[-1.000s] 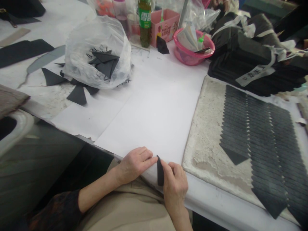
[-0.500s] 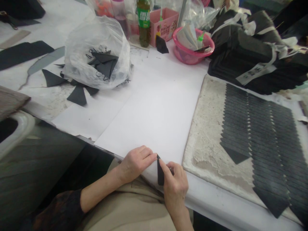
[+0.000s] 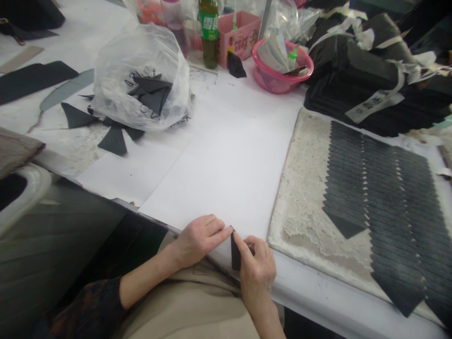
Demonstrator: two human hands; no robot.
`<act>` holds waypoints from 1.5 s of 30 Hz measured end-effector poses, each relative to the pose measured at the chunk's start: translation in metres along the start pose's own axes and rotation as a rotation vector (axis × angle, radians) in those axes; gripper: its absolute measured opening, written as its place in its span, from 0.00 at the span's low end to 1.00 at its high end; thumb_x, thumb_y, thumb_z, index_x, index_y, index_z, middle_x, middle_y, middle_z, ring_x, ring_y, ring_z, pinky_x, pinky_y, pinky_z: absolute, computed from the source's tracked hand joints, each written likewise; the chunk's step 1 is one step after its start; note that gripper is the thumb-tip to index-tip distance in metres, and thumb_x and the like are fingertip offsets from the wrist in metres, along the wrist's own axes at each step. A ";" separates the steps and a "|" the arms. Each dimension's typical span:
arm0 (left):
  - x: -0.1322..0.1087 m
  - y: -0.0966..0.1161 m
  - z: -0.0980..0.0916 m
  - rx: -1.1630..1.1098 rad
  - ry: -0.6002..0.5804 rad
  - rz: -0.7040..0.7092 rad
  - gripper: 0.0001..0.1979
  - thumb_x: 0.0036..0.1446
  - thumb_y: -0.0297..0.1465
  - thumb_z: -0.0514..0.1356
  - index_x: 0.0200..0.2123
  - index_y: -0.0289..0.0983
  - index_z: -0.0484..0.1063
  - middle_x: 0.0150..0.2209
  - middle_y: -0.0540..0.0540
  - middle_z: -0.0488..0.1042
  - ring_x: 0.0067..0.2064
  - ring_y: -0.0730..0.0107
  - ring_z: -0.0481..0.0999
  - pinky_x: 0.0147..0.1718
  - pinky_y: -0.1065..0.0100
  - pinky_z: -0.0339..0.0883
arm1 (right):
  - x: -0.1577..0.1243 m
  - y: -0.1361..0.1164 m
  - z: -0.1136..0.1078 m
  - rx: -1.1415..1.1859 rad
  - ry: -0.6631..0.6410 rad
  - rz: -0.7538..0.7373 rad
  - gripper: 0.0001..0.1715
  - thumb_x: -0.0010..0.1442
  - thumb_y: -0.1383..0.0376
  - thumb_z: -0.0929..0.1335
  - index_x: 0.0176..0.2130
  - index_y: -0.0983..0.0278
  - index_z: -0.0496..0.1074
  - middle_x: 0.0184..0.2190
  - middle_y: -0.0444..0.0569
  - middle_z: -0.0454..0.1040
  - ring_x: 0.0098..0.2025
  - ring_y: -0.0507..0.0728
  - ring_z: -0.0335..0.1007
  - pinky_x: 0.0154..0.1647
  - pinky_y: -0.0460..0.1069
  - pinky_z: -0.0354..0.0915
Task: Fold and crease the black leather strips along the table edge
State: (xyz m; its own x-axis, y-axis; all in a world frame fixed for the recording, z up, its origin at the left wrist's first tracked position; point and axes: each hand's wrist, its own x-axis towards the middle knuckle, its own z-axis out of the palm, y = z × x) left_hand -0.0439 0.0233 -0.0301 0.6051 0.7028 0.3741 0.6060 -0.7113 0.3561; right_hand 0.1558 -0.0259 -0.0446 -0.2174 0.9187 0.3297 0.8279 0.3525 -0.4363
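At the table's front edge, a small black piece of leather-like sheet (image 3: 235, 256) is between my two hands. My right hand (image 3: 259, 263) is closed on it, thumb and fingers pinching its upper part. From the left, my left hand (image 3: 203, 239) reaches the top tip of the piece, its fingers pressed together there; part of the tip is hidden. To the right, rows of overlapping black pieces (image 3: 384, 202) with pointed ends lie on a pale, worn board (image 3: 307, 188). One pointed piece (image 3: 344, 225) sticks out at the near end of the left row.
A clear plastic bag (image 3: 141, 52) holding black scraps stands at left, with loose scraps (image 3: 113, 140) beside it. Along the back are a green-labelled bottle (image 3: 209, 33), a pink box (image 3: 240, 37) and a pink basin (image 3: 275, 82). Tied black stacks (image 3: 360, 80) lie back right.
The hands and the black piece keep nearly the same position, with the fingers at its tip shifted only slightly. The whole view has moved a little.
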 end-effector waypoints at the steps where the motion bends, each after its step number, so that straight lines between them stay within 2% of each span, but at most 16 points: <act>1: 0.000 0.000 0.000 0.004 -0.003 0.007 0.10 0.65 0.23 0.53 0.49 0.31 0.70 0.32 0.45 0.71 0.33 0.68 0.68 0.32 0.66 0.68 | 0.000 0.000 0.000 -0.001 -0.003 -0.001 0.18 0.68 0.70 0.62 0.53 0.56 0.72 0.36 0.49 0.69 0.36 0.53 0.62 0.37 0.49 0.59; 12: 0.003 0.001 -0.002 0.028 0.012 0.016 0.08 0.66 0.24 0.54 0.45 0.32 0.71 0.31 0.46 0.69 0.32 0.69 0.68 0.31 0.67 0.67 | 0.000 0.000 0.001 -0.001 -0.038 0.012 0.20 0.67 0.71 0.63 0.54 0.55 0.72 0.37 0.49 0.69 0.37 0.54 0.63 0.39 0.50 0.59; 26: 0.003 0.001 0.001 0.108 -0.025 0.005 0.08 0.66 0.24 0.53 0.44 0.32 0.71 0.29 0.47 0.66 0.31 0.69 0.65 0.28 0.67 0.64 | 0.005 -0.004 -0.001 0.009 -0.039 0.017 0.19 0.68 0.70 0.61 0.54 0.57 0.72 0.36 0.49 0.68 0.37 0.54 0.62 0.38 0.50 0.59; 30: 0.003 -0.003 -0.003 0.103 -0.059 0.005 0.09 0.65 0.23 0.54 0.46 0.30 0.70 0.36 0.43 0.71 0.38 0.64 0.69 0.35 0.63 0.70 | 0.013 -0.010 0.004 0.033 -0.027 0.061 0.17 0.69 0.69 0.61 0.52 0.56 0.73 0.35 0.48 0.68 0.36 0.54 0.62 0.36 0.49 0.58; 33: 0.004 -0.010 -0.007 0.070 -0.053 0.106 0.08 0.65 0.22 0.54 0.45 0.27 0.70 0.46 0.37 0.72 0.50 0.57 0.69 0.47 0.57 0.71 | 0.019 -0.014 0.011 0.029 -0.021 0.077 0.17 0.69 0.68 0.61 0.51 0.56 0.73 0.34 0.48 0.68 0.35 0.54 0.62 0.36 0.50 0.57; 35: 0.006 -0.014 -0.009 0.052 -0.087 0.174 0.08 0.65 0.22 0.53 0.44 0.27 0.71 0.48 0.37 0.72 0.53 0.56 0.68 0.50 0.57 0.69 | 0.021 -0.015 0.012 0.023 -0.025 0.076 0.17 0.69 0.68 0.61 0.51 0.55 0.73 0.34 0.48 0.69 0.35 0.54 0.62 0.37 0.50 0.57; 39: 0.008 -0.017 -0.011 0.111 -0.159 0.183 0.09 0.65 0.22 0.54 0.45 0.27 0.71 0.48 0.37 0.73 0.53 0.56 0.69 0.50 0.57 0.70 | 0.019 -0.014 0.004 0.046 -0.060 0.063 0.15 0.69 0.68 0.62 0.51 0.58 0.72 0.37 0.48 0.72 0.38 0.54 0.65 0.39 0.50 0.58; 45: 0.010 -0.013 -0.014 0.190 -0.163 0.207 0.09 0.64 0.22 0.55 0.45 0.28 0.72 0.49 0.36 0.73 0.52 0.56 0.71 0.49 0.57 0.70 | 0.012 -0.008 -0.008 0.041 -0.023 0.051 0.10 0.66 0.69 0.65 0.45 0.60 0.74 0.37 0.48 0.75 0.37 0.54 0.66 0.40 0.51 0.59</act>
State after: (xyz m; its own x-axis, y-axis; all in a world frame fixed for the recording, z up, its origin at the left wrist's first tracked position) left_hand -0.0528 0.0393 -0.0189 0.7912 0.5467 0.2740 0.5374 -0.8354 0.1151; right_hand 0.1509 -0.0186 -0.0302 -0.1873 0.9394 0.2873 0.8163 0.3115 -0.4864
